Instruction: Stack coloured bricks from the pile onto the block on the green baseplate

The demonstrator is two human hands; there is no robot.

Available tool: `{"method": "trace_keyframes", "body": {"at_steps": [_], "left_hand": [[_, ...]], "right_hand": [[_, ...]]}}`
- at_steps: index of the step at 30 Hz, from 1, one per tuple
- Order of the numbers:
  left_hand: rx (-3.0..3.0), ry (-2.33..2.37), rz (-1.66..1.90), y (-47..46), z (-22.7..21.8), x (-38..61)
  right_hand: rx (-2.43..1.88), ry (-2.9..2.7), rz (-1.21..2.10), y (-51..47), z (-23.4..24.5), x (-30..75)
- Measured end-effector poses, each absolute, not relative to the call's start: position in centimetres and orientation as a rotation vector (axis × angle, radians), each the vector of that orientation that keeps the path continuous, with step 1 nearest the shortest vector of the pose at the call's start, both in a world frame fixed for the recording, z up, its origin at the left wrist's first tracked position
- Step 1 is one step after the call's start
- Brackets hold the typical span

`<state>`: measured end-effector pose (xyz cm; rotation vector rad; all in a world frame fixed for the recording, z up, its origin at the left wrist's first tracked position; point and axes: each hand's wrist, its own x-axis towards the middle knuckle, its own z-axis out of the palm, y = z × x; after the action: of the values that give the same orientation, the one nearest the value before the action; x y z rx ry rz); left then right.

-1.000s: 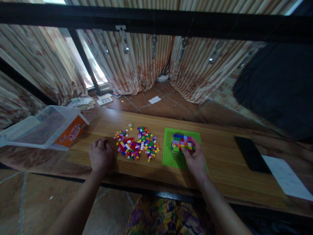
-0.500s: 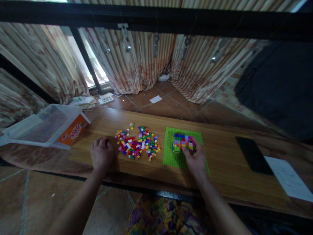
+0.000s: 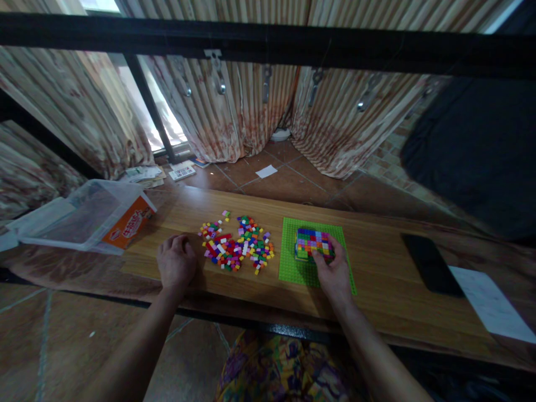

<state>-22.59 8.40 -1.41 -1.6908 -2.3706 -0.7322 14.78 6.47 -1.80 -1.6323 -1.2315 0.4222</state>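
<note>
Your right grip [image 3: 336,274] pinches the multicoloured brick block [image 3: 307,240] at its right end, thumb on the near side, as the block sits on a green baseplate [image 3: 288,269] atop a wooden table [image 3: 385,279]. Your left grip [image 3: 176,262] rests beside scattered loose bricks [image 3: 228,252], its fingers curled inward; whether they enclose anything, you cannot tell from this angle. At far left stands a clear plastic box [image 3: 133,221] with an orange label; at right, a dark flat slab [image 3: 431,263] lies against a white sheet [image 3: 488,301].
</note>
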Motion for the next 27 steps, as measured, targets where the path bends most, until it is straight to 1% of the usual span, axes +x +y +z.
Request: {"method": "trace_keyframes", "body": {"at_steps": [4, 7, 8, 11, 14, 16, 20, 27], "left_hand": [[-1.697, -2.347, -0.757, 8.4, -1.5, -22.6], [-1.696, -2.344, -0.771, 8.3, -1.4, -22.5], [-1.696, -2.346, -0.775, 8.3, -1.4, -22.4], [-1.696, -2.355, -0.792, 8.2, -1.2, -22.2], [-1.685, -2.373, -0.806, 8.1, -1.1, -22.1], [-1.682, -2.381, -0.805, 8.1, -1.1, -22.0], [-1.681, -2.388, -0.812, 8.1, -1.1, -22.0], [-1.675, -2.409, -0.824, 8.1, -1.2, -22.0]], "right_hand": [[-1.597, -1.085, 0.323, 5.3, -0.9, 14.9], [-1.557, -1.129, 0.192, 3.7, 0.6, 14.2], [-1.539, -1.181, 0.201, 3.1, 1.1, 13.7], [-1.466, -1.42, 0.369, 1.4, 1.8, 11.4], [-1.392, -1.671, 0.527, 0.6, 1.5, 8.9], [-1.358, -1.776, 0.566, 0.8, 1.1, 7.5], [-1.323, -1.886, 0.493, 2.4, 0.5, 5.4], [-1.424, -2.071, 0.343, 3.8, 0.2, 2.9]]}}
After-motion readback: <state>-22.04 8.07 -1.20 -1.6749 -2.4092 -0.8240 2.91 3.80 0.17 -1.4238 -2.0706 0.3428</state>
